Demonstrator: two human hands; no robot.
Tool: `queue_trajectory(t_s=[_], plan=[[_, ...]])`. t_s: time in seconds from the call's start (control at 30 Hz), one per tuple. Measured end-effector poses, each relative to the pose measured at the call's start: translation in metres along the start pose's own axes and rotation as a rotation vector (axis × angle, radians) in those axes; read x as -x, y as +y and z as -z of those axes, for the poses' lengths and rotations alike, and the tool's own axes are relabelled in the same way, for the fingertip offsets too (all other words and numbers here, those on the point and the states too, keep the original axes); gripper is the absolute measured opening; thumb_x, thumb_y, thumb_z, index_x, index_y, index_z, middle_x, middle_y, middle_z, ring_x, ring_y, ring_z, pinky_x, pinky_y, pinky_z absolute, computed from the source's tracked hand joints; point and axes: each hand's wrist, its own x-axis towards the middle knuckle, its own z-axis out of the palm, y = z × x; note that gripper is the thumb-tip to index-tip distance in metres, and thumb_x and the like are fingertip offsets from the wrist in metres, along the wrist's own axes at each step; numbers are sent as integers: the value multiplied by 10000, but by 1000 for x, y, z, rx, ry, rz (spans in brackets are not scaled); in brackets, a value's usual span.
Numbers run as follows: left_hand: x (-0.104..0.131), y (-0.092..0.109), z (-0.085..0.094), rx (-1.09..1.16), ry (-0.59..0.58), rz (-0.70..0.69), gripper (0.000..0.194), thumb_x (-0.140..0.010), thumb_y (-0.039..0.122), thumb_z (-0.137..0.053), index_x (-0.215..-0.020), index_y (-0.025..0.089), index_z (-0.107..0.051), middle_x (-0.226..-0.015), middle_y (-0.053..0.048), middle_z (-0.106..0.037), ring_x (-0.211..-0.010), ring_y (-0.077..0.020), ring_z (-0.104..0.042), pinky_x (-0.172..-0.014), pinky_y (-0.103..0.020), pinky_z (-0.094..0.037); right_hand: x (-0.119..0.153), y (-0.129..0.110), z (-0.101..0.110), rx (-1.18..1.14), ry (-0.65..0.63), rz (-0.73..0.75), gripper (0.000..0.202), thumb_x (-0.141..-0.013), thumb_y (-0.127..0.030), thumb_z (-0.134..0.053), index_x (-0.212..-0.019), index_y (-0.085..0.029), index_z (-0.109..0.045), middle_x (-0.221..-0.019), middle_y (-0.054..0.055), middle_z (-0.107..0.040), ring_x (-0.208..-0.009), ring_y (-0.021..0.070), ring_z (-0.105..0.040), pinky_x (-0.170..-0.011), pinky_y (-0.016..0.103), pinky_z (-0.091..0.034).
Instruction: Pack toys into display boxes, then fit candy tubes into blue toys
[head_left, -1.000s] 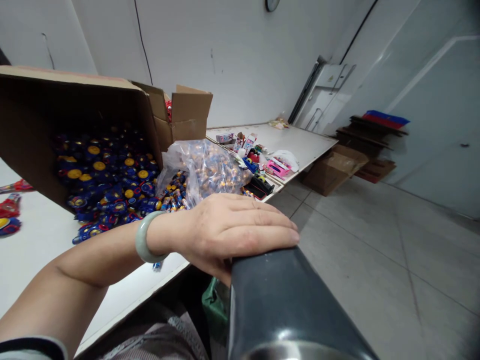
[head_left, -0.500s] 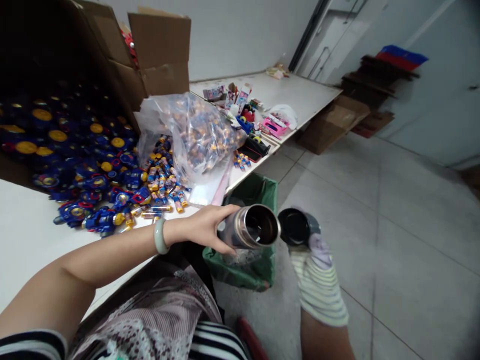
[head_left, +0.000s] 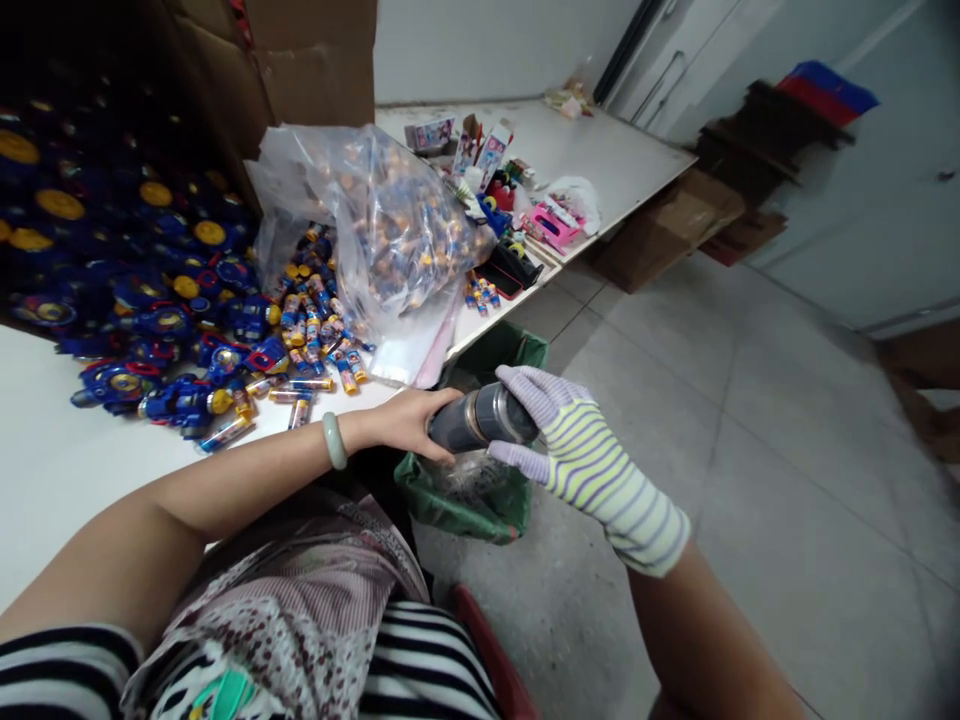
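Wrapping left hand (head_left: 412, 425) fingers round a flask (head_left: 451, 428), kinda pinching its cap (head_left: 506, 413) between half-closed right hand (head_left: 589, 450) fingers, right of the toys (head_left: 161, 320), over the bin (head_left: 454, 512).

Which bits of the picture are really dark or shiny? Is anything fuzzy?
In the head view, the big box with blue toys is very dark deep inside; same view, the plastic bag has white glints; there too, the far brown stack looks fuzzy, the grey flask clearer.
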Motion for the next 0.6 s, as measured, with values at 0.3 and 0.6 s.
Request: queue_trajectory(t_s=[0.3, 0.6], plan=[[-2, 6, -8, -53, 54, 66, 743, -687, 530, -820, -1276, 165, -551, -1157, -106, -693, -1023, -279, -679, -868, -327, -516, 0, 1, -27, 142, -24, -55, 775, -932, -600, -480, -1548, -147, -358, -1338, 226, -534, -1147, 384, -546, -947, 574, -464], [-10, -10, -21, -95, 197, 142, 735, -730, 513, -791, -1311, 154, -521, -1235, -141, -664, -1105, -315, -658, -918, -374, -518, 16, 14, -77, -294, 337, -356, 980, -835, -659, -612, -1606, -269, -149, -1508, 172, -420, -1371, 372, -452, -1076, 616, -413]])
